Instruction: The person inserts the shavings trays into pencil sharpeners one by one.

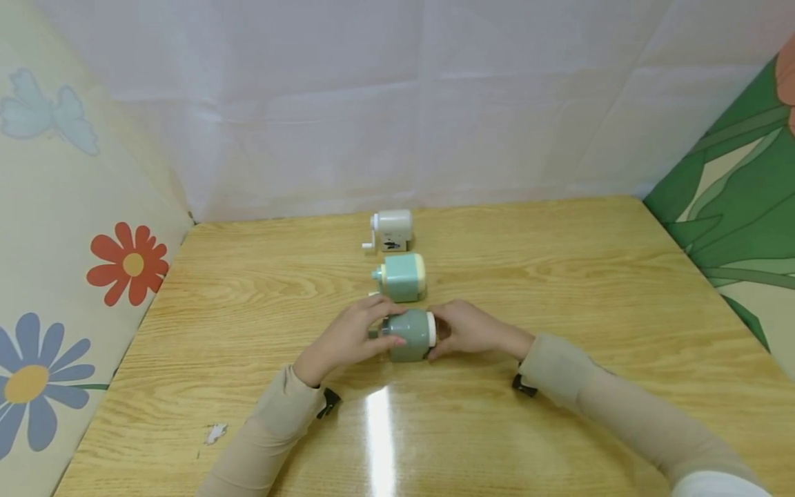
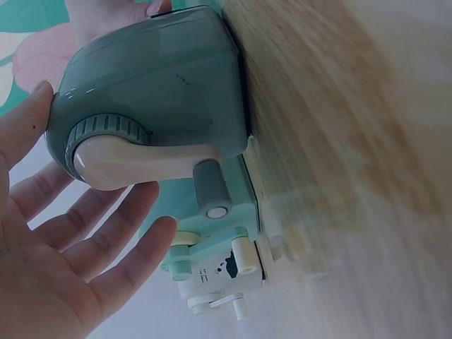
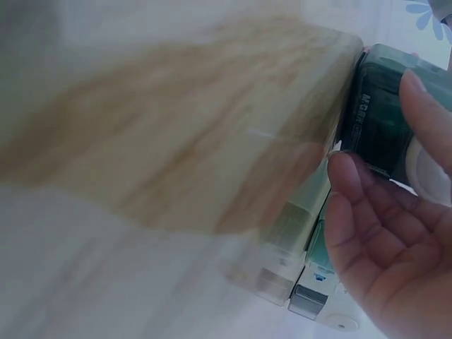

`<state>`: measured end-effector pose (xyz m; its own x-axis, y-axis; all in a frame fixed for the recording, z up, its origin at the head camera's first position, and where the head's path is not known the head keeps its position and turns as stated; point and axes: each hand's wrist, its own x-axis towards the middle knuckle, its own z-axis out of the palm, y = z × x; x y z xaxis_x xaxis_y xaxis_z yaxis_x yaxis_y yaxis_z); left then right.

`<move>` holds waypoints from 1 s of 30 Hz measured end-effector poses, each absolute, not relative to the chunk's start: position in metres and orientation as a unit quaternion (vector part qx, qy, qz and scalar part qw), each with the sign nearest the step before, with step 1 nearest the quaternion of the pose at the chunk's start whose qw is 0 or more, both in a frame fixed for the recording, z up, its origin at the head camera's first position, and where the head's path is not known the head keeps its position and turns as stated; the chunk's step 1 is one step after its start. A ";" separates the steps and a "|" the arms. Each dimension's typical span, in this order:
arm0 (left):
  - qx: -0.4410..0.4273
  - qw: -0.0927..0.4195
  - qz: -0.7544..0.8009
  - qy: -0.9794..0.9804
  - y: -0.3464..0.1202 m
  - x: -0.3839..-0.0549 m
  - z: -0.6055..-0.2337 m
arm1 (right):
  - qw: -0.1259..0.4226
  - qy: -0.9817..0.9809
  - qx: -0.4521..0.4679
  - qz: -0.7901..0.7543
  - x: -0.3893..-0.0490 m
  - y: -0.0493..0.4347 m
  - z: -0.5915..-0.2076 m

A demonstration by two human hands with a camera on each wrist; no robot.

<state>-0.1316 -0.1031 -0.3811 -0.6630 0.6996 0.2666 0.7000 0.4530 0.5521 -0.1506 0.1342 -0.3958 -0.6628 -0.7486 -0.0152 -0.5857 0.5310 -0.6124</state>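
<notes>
A dark green crank pencil sharpener (image 1: 408,338) stands on the wooden table between both hands. My left hand (image 1: 350,335) holds it at the crank end, thumb on the near side and fingers toward the far side. The pale crank arm (image 2: 148,164) with its grey knob (image 2: 212,189) hangs beside the spread fingers in the left wrist view. At the white-ended side, my right hand (image 1: 468,328) grips the body with thumb and fingertips. Just beyond stands a teal and cream sharpener (image 1: 401,277), and behind that a light grey sharpener (image 1: 395,228), roughly in line.
The wooden table (image 1: 546,276) meets a white cloth backdrop (image 1: 410,110) at its far edge. Painted panels with flowers and leaves flank both sides. A small white patch (image 1: 216,433) shows on the tabletop at front left.
</notes>
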 end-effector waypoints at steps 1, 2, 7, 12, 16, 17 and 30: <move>-0.411 0.000 -0.323 -0.852 -0.103 -0.132 -0.381 | 0.140 0.863 -0.386 -0.294 -0.151 0.134 -0.395; -0.412 0.001 -0.322 -0.852 -0.103 -0.132 -0.381 | 0.140 0.861 -0.388 -0.296 -0.151 0.133 -0.395; -0.413 0.004 -0.317 -0.854 -0.102 -0.131 -0.381 | 0.144 0.857 -0.392 -0.303 -0.150 0.133 -0.395; -0.414 0.005 -0.318 -0.853 -0.101 -0.131 -0.381 | 0.147 0.857 -0.389 -0.304 -0.151 0.134 -0.396; -0.414 0.006 -0.317 -0.853 -0.101 -0.132 -0.382 | 0.147 0.860 -0.384 -0.303 -0.151 0.135 -0.397; -0.414 0.006 -0.317 -0.853 -0.101 -0.132 -0.382 | 0.148 0.861 -0.383 -0.302 -0.151 0.135 -0.398; -0.400 0.004 -0.287 -0.870 -0.104 -0.133 -0.385 | 0.141 0.888 -0.353 -0.258 -0.138 0.149 -0.384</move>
